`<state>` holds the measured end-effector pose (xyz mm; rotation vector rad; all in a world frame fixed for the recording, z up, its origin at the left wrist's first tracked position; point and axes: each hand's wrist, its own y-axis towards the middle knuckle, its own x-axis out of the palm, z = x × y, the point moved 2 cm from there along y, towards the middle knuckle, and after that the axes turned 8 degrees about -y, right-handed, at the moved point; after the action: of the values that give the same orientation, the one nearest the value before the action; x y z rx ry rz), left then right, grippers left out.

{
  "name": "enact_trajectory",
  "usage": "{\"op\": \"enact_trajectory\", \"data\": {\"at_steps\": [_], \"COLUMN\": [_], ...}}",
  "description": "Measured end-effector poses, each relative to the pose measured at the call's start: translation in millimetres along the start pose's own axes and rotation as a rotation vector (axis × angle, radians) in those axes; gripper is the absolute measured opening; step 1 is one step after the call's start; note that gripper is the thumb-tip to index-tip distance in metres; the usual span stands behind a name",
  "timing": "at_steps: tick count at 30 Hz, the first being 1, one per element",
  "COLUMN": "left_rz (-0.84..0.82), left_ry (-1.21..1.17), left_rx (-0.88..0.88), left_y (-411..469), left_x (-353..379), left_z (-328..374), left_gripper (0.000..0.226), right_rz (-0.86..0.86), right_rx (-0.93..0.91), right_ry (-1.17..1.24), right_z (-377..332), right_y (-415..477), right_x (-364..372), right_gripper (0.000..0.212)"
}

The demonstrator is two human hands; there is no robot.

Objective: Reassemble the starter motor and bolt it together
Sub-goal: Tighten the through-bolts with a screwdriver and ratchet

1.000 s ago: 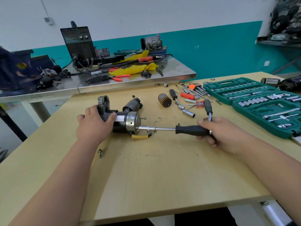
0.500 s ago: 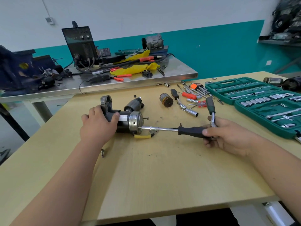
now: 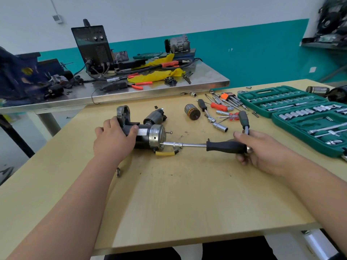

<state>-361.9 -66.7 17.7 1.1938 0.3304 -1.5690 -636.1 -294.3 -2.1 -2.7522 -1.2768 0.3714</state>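
Observation:
The starter motor [image 3: 150,135] lies on its side on the wooden table [image 3: 187,194], its silver end cap facing right. My left hand [image 3: 112,139] grips its black body from the left. A black-handled socket driver [image 3: 223,146] lies level, its socket tip set against the lower edge of the end cap. My right hand [image 3: 262,149] holds the driver's rear end together with a ratchet wrench [image 3: 244,121] whose green-black handle sticks up and away. A bolt [image 3: 170,132] pokes out of the cap's upper right.
A copper-wound armature [image 3: 192,112] and loose sockets, hex keys and screwdrivers [image 3: 221,107] lie behind the motor. Two open green socket cases [image 3: 308,117] fill the right side. A loose bolt [image 3: 118,172] lies near my left forearm. A steel bench [image 3: 131,87] stands behind.
My right hand has slid back to the rear end of the driver handle. The motor and my left hand stay put; the view shifted slightly.

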Motion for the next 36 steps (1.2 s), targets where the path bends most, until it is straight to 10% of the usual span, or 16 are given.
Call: {"op": "enact_trajectory", "data": {"at_steps": [36], "left_rz": [0.033], "left_ry": [0.019], "left_rx": [0.010], "left_y": [-2.5], "left_x": [5.2], "left_z": [-3.6], "left_gripper": [0.071], "right_rz": [0.025], "right_rx": [-0.090], "right_ry": [-0.145], "right_z": [2.8], "right_y": [4.3], "right_x": [-3.6], "right_gripper": [0.022]}}
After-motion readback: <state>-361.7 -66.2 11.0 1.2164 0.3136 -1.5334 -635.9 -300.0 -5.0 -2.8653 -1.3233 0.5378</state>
